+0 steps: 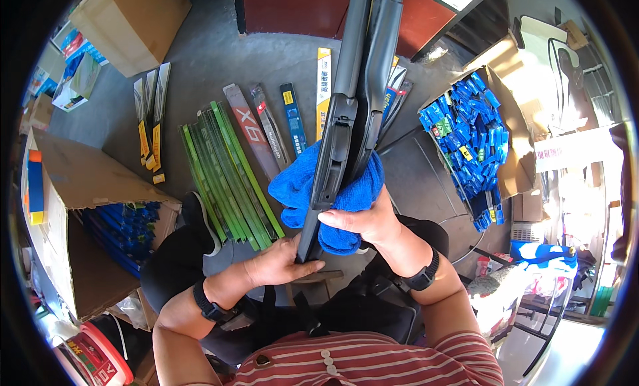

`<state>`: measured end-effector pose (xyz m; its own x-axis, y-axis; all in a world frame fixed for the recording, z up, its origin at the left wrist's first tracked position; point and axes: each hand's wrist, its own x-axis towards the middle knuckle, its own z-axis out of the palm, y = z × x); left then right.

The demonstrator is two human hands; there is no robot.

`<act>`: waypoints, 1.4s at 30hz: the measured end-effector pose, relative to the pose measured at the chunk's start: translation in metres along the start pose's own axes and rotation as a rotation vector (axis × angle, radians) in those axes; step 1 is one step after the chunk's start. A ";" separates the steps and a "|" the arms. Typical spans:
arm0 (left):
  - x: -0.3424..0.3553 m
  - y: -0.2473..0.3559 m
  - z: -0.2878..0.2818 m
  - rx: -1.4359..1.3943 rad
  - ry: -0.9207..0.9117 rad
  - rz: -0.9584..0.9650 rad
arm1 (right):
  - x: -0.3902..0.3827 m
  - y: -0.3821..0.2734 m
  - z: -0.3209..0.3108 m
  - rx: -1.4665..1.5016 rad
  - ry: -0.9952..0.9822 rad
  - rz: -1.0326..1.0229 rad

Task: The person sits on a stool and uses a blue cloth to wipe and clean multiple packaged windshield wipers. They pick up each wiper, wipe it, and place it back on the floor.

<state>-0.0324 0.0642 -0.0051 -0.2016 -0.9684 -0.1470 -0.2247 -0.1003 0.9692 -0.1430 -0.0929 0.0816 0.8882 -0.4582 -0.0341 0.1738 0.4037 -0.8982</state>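
A long black wiper blade [331,149] rises from my hands past the top edge, its middle fitting facing up. Close along its right side runs a second long black piece [381,53], which looks like another blade; its lower end disappears behind the blue cloth. My left hand [279,261] is closed around the bottom end of the blade. My right hand [373,219] clasps the bunched blue cloth [353,243] around the blades, with its thumb lying against the near blade. Its other fingers are hidden behind the cloth.
Green wiper packs [223,176] lie on the floor at left, beside a red-grey pack [251,129]. Open cartons hold blue packages at the right [516,129] and left [100,166]. A red cabinet [289,13] stands ahead. A stool-like chair [546,306] is at lower right.
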 end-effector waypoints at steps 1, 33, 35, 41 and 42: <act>0.001 0.003 -0.002 0.078 0.027 0.067 | 0.000 0.000 -0.002 -0.025 -0.010 -0.024; -0.001 0.027 -0.104 -1.402 0.970 0.139 | 0.006 0.055 0.017 -0.372 -0.023 0.286; -0.001 0.021 -0.108 -1.380 1.045 0.115 | 0.008 0.052 0.017 -0.319 0.002 0.250; 0.004 0.026 -0.101 -1.363 1.207 0.062 | 0.002 0.063 0.032 -1.060 -0.257 -0.197; 0.003 0.025 -0.102 -1.370 1.195 0.075 | 0.000 0.068 0.038 -1.112 -0.265 -0.217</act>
<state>0.0585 0.0352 0.0385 0.6805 -0.5420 -0.4932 0.7304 0.4474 0.5161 -0.1156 -0.0354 0.0376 0.9696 -0.1992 0.1424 -0.0189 -0.6407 -0.7676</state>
